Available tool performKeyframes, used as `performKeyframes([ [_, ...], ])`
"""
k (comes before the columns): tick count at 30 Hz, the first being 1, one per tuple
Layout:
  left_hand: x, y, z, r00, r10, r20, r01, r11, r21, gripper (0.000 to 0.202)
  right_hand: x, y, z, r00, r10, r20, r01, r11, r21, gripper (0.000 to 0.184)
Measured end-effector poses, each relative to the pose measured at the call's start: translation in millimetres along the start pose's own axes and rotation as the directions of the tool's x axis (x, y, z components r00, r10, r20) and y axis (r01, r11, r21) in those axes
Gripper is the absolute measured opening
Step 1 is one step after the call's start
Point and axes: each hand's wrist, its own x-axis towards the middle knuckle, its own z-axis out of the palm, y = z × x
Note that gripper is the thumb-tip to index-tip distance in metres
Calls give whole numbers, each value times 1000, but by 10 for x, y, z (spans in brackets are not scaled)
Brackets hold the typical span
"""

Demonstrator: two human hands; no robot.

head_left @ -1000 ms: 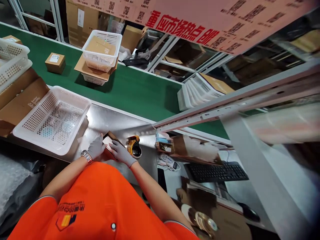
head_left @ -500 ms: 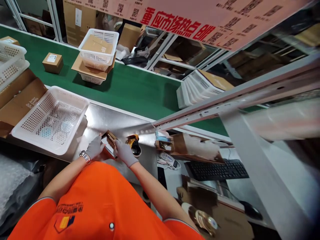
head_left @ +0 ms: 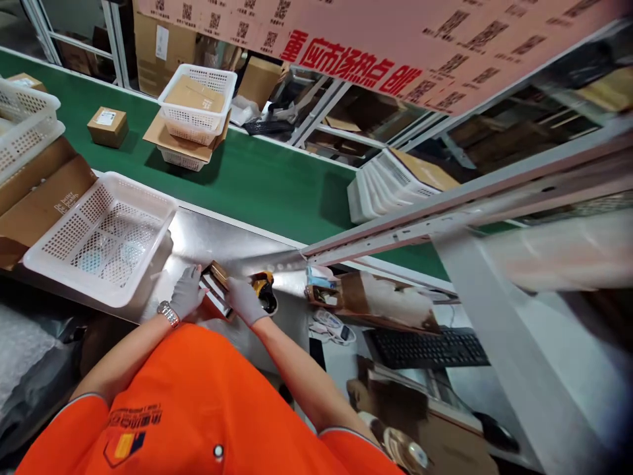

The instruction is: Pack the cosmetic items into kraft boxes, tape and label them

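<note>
Both my hands wear grey gloves and work at the near edge of a steel table (head_left: pixel 222 241). My left hand (head_left: pixel 186 291), with a metal watch at the wrist, grips the left side of a small brown cardboard box (head_left: pixel 215 291) that has a white label. My right hand (head_left: pixel 244 300) is closed on the box's right side. The box is tilted between the two hands. Just right of my right hand lies a yellow and black tape dispenser (head_left: pixel 264 291).
An empty white perforated basket (head_left: pixel 101 236) sits left on the table, flat cardboard (head_left: pixel 37 198) beside it. Behind runs a green conveyor (head_left: pixel 257 178) carrying stacked baskets (head_left: pixel 196 112) and a small parcel (head_left: pixel 107 126). A keyboard (head_left: pixel 425 346) lies lower right under a metal frame (head_left: pixel 445 204).
The box has been turned and tilted between my hands, its label now facing more toward me. My hands stay in the same place beside the tape dispenser.
</note>
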Motion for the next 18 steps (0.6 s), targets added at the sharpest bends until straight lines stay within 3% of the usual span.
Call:
performKeyframes([
  [4,31,129,-132,990,139,-2,-138,984,113,64,-254,170,-51,981,83,-173,-60,989,136,20],
  [6,92,246,-190,958,267,106,-281,948,150,45,-374,268,-51,955,102,-277,-45,978,205,19],
  [8,181,384,-208,894,336,298,-390,909,145,29,-471,364,-22,921,120,-370,-27,969,247,21],
  [10,293,520,-181,831,296,471,-408,900,155,27,-540,444,33,886,139,-442,-12,961,278,26],
  [12,415,628,-121,801,207,561,-374,906,200,29,-580,502,104,864,149,-482,2,954,299,28],
  [14,534,698,-55,791,146,594,-344,909,235,27,-596,539,182,854,142,-500,15,955,297,28],
  [18,687,740,7,772,134,621,-358,900,250,25,-579,599,331,847,124,-517,32,959,282,29],
])
